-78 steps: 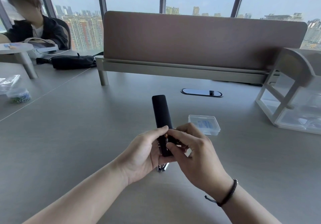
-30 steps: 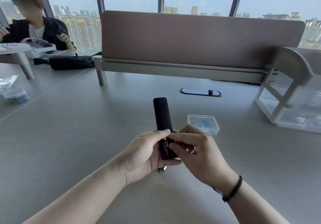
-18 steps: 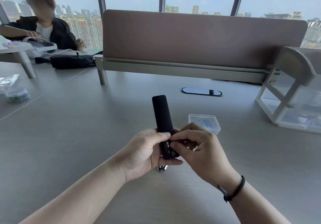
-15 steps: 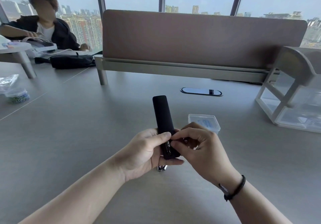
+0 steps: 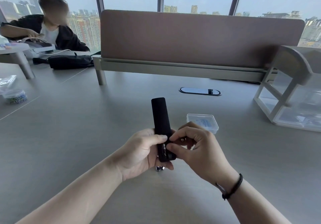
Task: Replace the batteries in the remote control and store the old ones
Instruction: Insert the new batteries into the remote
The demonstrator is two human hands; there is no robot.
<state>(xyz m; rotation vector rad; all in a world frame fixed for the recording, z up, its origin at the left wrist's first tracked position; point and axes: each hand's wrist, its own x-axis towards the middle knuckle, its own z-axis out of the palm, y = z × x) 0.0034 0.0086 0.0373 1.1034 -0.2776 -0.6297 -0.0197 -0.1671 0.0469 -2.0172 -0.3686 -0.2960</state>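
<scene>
Black slim plastic remote control [image 5: 160, 123] held above near table [image 5: 69, 137]: left hand [image 5: 139, 152] wraps it, right hand [image 5: 196, 147] fingertips pinch its near end. Risk: thumb slips, battery drops.

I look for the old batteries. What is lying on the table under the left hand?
Below the left hand a small shiny metallic end shows on the table. The hand and remote control cover the rest.

Grey table [image 5: 73, 137] — clear box [image 5: 202, 122], jar [image 5: 15, 96]
</scene>
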